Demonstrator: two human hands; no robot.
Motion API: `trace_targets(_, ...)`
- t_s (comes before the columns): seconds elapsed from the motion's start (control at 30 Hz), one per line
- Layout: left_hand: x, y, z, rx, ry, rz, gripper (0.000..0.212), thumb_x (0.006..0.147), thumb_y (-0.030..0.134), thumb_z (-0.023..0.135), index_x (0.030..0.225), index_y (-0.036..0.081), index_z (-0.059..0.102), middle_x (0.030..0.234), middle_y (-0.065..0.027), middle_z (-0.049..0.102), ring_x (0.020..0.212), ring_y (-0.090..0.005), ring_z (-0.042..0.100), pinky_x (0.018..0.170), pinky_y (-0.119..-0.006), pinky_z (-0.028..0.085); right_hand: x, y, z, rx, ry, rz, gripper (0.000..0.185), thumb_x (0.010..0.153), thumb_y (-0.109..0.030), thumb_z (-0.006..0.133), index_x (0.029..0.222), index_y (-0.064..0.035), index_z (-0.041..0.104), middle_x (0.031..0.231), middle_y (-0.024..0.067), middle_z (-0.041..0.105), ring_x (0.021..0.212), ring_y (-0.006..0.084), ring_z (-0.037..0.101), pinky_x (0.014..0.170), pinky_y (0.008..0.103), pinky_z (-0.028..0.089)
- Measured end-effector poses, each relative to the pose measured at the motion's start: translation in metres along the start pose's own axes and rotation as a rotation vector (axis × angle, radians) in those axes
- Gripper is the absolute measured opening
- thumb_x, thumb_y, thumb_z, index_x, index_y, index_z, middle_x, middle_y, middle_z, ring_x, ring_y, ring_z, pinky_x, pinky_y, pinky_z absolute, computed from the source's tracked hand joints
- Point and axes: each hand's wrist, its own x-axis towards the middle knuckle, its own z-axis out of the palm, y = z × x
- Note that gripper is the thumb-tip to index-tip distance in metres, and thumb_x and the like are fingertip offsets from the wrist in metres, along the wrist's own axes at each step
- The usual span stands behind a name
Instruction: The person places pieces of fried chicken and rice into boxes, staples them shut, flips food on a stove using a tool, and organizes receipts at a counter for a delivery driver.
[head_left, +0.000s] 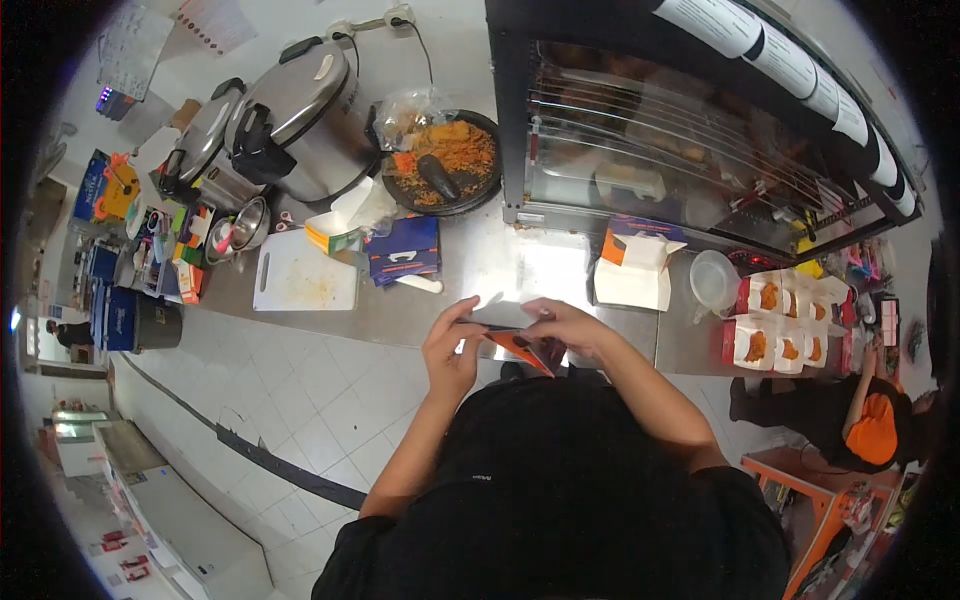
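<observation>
Between both hands, over the front edge of the steel counter, is a folded cardboard piece (523, 349) with a printed orange and dark face. My left hand (454, 345) pinches its left end between thumb and fingers. My right hand (568, 328) grips its right end, partly hiding it. Flat purple and orange cartons (403, 251) lie stacked on the counter, left of my hands, with a white-handled utensil (420, 283) partly under them. On the right stands an opened carton (634, 274) with a white inside. A white cutting board (306, 274) with crumbs lies farther left.
A black stone mortar (491, 180) holds orange crumbs and a pestle. Behind are pressure cookers (322, 142); a glass display cabinet (622, 172) rises at back right. Small boxes of fried food (772, 352) and a clear plastic container (712, 279) stand right. A person (832, 420) works at far right.
</observation>
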Motion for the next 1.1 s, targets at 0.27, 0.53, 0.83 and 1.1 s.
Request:
trace_targets(0.27, 0.004, 0.005, 0.016, -0.142, 0.013, -0.462, 0.063, 0.095, 0.021, 0.075, 0.148, 0.001, 0.049, 0.14, -0.0174, 0.056, 0.125, -0.027, 0.059, 0.096, -0.039, 0.055, 0.008, 0.015, 0.0, -0.431, 0.651, -0.359, 0.089, 0.074, -0.052, 0.09, 0.132, 0.0008, 0.047, 0.102, 0.0182, 0.069, 0.097, 0.0276, 0.071, 0.082, 0.0398, 0.056)
trace_targets(0.53, 0.046, -0.006, 0.032, 0.896, 0.07, -0.197, 0.108, 0.071, 0.027, 0.089, 0.157, -0.003, 0.03, 0.157, -0.0359, 0.032, 0.144, -0.0509, 0.036, 0.118, -0.056, 0.03, -0.02, -0.041, 0.005, -1.328, 0.554, -0.487, 0.057, 0.076, -0.033, 0.084, 0.116, -0.003, 0.057, 0.104, 0.0168, 0.074, 0.096, 0.0355, 0.073, 0.08, 0.0482, 0.057)
trace_targets(0.83, 0.1, 0.043, 0.058, 0.975, -0.69, -0.222, 0.062, 0.081, 0.025, 0.073, 0.137, 0.003, 0.058, 0.135, -0.0175, 0.063, 0.136, -0.0377, 0.049, 0.111, -0.071, 0.027, -0.027, -0.106, -0.003, -1.798, 0.164, -0.4, 0.072, 0.07, -0.027, 0.087, 0.13, -0.0082, 0.053, 0.09, 0.0121, 0.076, 0.088, 0.0342, 0.075, 0.072, 0.0473, 0.058)
trace_targets(1.1, 0.068, 0.02, 0.076, 0.73, -0.619, -0.221, 0.029, 0.087, 0.025, 0.069, 0.093, -0.003, 0.069, 0.089, -0.0225, 0.073, 0.084, -0.0421, 0.073, 0.076, -0.051, 0.059, -0.055, -0.121, 0.027, -1.977, 0.11, -0.5, 0.068, 0.074, -0.02, 0.081, 0.135, -0.0101, 0.053, 0.095, 0.0142, 0.073, 0.1, 0.0331, 0.07, 0.094, 0.0522, 0.047)
